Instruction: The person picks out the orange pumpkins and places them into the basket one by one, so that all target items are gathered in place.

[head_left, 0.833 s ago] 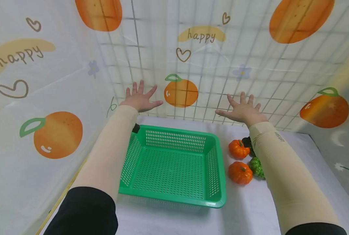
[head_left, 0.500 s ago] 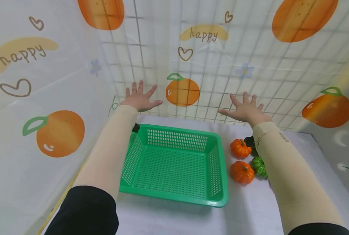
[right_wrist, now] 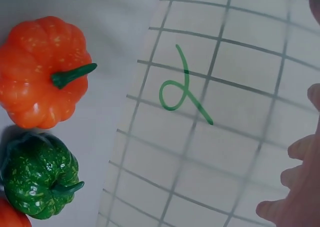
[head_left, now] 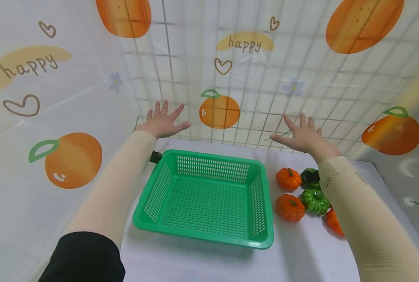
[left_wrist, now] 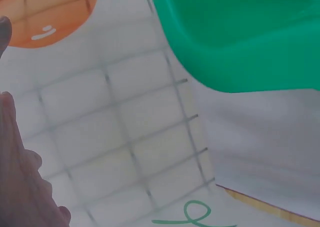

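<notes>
Fingers [head_left: 165,107] are spread on both hands in the head view: the left hand [head_left: 161,124] hovers past the far left corner of a green basket [head_left: 202,207], the right hand [head_left: 306,138] beyond some pumpkins, neither grasping anything. The basket stands on a white table [head_left: 195,270]; just right of it lie two orange pumpkins [head_left: 289,208] and two green pumpkins [head_left: 314,202] (another orange pumpkin [head_left: 333,223] is partly hidden by the right sleeve [head_left: 375,231]). In the left wrist view, the left hand shows edge-on, well apart from the basket. In the right wrist view, the right hand is well apart from the pumpkins.
</notes>
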Action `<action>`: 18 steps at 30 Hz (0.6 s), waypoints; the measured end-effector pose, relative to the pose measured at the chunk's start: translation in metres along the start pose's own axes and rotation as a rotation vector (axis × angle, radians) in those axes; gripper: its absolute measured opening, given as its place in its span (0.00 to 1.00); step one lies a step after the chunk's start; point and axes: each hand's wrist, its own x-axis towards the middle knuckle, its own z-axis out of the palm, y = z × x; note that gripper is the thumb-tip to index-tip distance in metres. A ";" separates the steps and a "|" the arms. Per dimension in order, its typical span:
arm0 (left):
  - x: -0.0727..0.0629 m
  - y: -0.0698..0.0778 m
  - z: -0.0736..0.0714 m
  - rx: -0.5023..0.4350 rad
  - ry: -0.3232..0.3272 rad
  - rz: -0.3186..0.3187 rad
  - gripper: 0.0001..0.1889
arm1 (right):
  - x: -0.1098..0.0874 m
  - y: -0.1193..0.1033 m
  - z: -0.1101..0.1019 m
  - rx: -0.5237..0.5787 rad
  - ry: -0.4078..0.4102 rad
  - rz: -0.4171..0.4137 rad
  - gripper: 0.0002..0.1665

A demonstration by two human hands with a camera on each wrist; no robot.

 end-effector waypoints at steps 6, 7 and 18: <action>-0.007 -0.006 0.008 -0.003 0.026 0.043 0.46 | -0.013 0.006 0.003 -0.008 0.041 -0.033 0.64; -0.009 -0.008 0.009 -0.010 0.028 0.046 0.46 | -0.015 0.006 0.004 -0.010 0.048 -0.040 0.64; -0.040 -0.025 0.018 -0.100 0.092 0.072 0.45 | -0.047 0.013 0.026 0.040 0.068 -0.088 0.62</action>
